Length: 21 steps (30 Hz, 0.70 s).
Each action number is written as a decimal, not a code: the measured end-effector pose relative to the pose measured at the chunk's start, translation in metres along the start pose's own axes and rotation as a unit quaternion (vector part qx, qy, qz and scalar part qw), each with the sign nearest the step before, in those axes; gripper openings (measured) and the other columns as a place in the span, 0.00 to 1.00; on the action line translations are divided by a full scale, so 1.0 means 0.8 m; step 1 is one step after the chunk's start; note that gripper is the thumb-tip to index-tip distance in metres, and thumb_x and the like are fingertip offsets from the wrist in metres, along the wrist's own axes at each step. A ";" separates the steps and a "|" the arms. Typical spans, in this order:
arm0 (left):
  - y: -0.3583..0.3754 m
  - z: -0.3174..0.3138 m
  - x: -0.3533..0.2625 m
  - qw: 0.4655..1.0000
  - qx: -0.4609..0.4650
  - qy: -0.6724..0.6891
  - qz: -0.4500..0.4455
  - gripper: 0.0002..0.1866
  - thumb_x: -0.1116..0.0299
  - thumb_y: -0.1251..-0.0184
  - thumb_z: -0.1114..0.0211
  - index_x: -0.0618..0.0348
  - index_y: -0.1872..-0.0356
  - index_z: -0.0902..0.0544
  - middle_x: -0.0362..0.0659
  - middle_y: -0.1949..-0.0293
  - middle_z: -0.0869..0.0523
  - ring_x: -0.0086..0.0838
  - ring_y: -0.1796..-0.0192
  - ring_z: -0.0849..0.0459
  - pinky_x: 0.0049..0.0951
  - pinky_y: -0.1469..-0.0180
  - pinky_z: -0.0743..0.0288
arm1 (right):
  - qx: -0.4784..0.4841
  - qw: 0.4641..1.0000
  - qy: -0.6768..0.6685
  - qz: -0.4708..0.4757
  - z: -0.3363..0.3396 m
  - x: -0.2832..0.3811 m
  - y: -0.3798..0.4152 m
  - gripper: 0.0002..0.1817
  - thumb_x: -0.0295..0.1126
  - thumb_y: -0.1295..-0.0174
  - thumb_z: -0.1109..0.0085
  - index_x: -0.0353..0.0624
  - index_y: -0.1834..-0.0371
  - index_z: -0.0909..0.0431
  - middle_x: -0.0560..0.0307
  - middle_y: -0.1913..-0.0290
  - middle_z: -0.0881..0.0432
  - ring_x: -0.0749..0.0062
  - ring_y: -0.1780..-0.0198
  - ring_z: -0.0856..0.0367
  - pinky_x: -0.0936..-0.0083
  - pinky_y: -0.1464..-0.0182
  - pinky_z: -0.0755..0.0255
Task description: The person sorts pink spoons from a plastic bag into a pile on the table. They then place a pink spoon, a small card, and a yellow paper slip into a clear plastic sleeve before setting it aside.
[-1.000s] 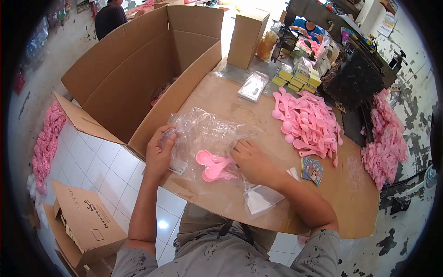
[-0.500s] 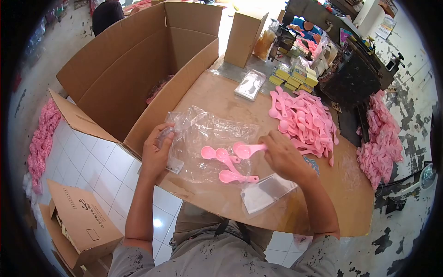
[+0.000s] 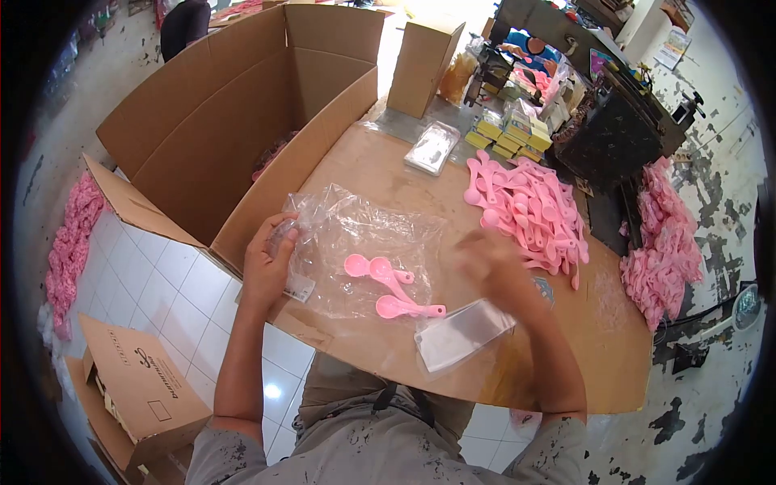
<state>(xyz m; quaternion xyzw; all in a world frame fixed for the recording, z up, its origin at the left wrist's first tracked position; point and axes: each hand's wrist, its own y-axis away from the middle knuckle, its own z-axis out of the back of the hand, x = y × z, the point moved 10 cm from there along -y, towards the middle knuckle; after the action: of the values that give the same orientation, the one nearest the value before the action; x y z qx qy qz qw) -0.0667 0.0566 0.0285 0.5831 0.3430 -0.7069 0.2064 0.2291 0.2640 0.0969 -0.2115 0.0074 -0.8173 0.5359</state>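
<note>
- The clear plastic bag [image 3: 347,222] is being held by the closed fingers of the left hand [image 3: 269,257], left of centre.
- Three pink measuring spoons [image 3: 380,269] are being borne on it, mid-frame.
- The right hand [image 3: 491,263] is being blurred near the pink spoon pile [image 3: 529,208]; its fingers' state cannot be told.

Shirt [image 3: 380,454]: was grey, with scattered black marks
Sleeves [image 3: 226,454]: were short, similarly marked
Trousers [image 3: 335,386]: were khaki-brown
Waist strap [image 3: 385,397]: looked dark
</note>
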 end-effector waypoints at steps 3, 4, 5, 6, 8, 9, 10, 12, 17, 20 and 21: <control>0.000 0.000 0.001 1.000 0.002 0.014 0.009 0.13 0.69 0.19 0.37 0.60 0.40 0.17 0.39 0.47 0.13 0.22 0.44 0.17 0.26 0.38 0.25 | 0.082 0.995 0.031 0.053 -0.088 0.063 -0.010 0.25 0.39 0.37 0.31 0.37 0.40 0.18 0.39 0.35 0.23 0.44 0.35 0.24 0.56 0.32 0.30; 0.001 0.001 0.002 1.000 0.002 0.012 0.013 0.12 0.70 0.18 0.37 0.59 0.40 0.17 0.39 0.47 0.13 0.22 0.44 0.17 0.26 0.38 0.25 | 0.064 0.994 0.012 0.083 -0.096 0.077 -0.015 0.24 0.39 0.36 0.31 0.37 0.41 0.19 0.40 0.38 0.23 0.43 0.37 0.24 0.56 0.33 0.29; 0.001 0.001 0.002 1.000 0.003 0.011 0.017 0.12 0.70 0.18 0.38 0.59 0.40 0.17 0.39 0.47 0.13 0.22 0.44 0.17 0.26 0.38 0.25 | 0.045 0.993 -0.006 0.113 -0.100 0.089 -0.019 0.23 0.39 0.35 0.31 0.37 0.42 0.19 0.41 0.40 0.22 0.43 0.39 0.24 0.55 0.35 0.29; 0.000 0.001 0.003 1.000 0.004 0.011 0.014 0.12 0.70 0.18 0.38 0.59 0.40 0.17 0.39 0.47 0.13 0.22 0.44 0.17 0.26 0.38 0.25 | 0.025 0.989 -0.022 0.143 -0.099 0.099 -0.023 0.22 0.39 0.34 0.31 0.37 0.43 0.20 0.43 0.43 0.22 0.42 0.41 0.24 0.55 0.37 0.29; 0.000 0.002 0.007 1.000 0.005 0.015 0.007 0.12 0.70 0.18 0.38 0.60 0.40 0.17 0.39 0.47 0.13 0.22 0.44 0.17 0.26 0.38 0.25 | 0.017 0.990 0.016 0.139 -0.103 0.099 -0.029 0.22 0.39 0.34 0.31 0.37 0.43 0.21 0.42 0.45 0.22 0.42 0.41 0.24 0.54 0.38 0.29; 0.000 0.001 0.006 1.000 0.008 0.015 0.005 0.12 0.70 0.18 0.38 0.59 0.40 0.17 0.39 0.47 0.13 0.22 0.44 0.17 0.26 0.38 0.25 | 0.014 0.990 0.036 0.137 -0.103 0.099 -0.031 0.22 0.39 0.34 0.32 0.37 0.42 0.22 0.41 0.45 0.22 0.41 0.41 0.24 0.53 0.38 0.29; 0.000 0.001 0.004 1.000 0.010 0.016 0.004 0.12 0.69 0.18 0.38 0.59 0.40 0.17 0.39 0.48 0.13 0.22 0.44 0.17 0.26 0.38 0.24 | 0.023 0.992 0.004 0.124 -0.103 0.097 -0.032 0.22 0.38 0.34 0.32 0.37 0.42 0.22 0.41 0.46 0.22 0.41 0.42 0.24 0.53 0.38 0.29; 0.001 -0.001 0.000 1.000 0.012 0.015 0.006 0.12 0.69 0.18 0.38 0.59 0.40 0.17 0.39 0.48 0.13 0.22 0.45 0.17 0.26 0.39 0.24 | 0.039 0.992 -0.059 0.101 -0.101 0.092 -0.035 0.22 0.38 0.34 0.32 0.37 0.43 0.23 0.40 0.47 0.21 0.41 0.43 0.24 0.53 0.39 0.29; -0.001 0.001 0.005 1.000 0.009 -0.006 -0.004 0.12 0.69 0.18 0.37 0.59 0.40 0.16 0.39 0.49 0.12 0.22 0.45 0.16 0.25 0.40 0.24 | 0.138 0.985 0.089 0.047 -0.077 0.085 -0.041 0.15 0.30 0.34 0.36 0.37 0.47 0.21 0.40 0.51 0.21 0.43 0.46 0.23 0.54 0.43 0.28; 0.000 0.003 0.008 1.000 0.007 0.002 0.004 0.12 0.69 0.19 0.37 0.59 0.40 0.16 0.40 0.49 0.12 0.22 0.45 0.16 0.24 0.40 0.24 | 0.045 0.993 0.097 0.052 -0.025 0.055 -0.033 0.12 0.25 0.34 0.40 0.36 0.49 0.20 0.41 0.53 0.22 0.45 0.49 0.22 0.54 0.45 0.28; 0.000 0.003 0.008 1.000 0.007 0.010 0.006 0.12 0.69 0.19 0.37 0.59 0.40 0.16 0.40 0.49 0.12 0.22 0.45 0.16 0.25 0.40 0.24 | 0.049 0.994 0.090 0.028 -0.010 0.039 -0.030 0.12 0.24 0.34 0.43 0.37 0.48 0.21 0.42 0.52 0.22 0.45 0.47 0.23 0.54 0.44 0.28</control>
<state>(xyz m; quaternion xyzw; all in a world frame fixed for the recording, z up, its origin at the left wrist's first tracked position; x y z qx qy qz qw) -0.0700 0.0555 0.0222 0.5933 0.3368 -0.7024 0.2030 0.1950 0.2448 0.1061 -0.1106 0.0210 -0.8170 0.5656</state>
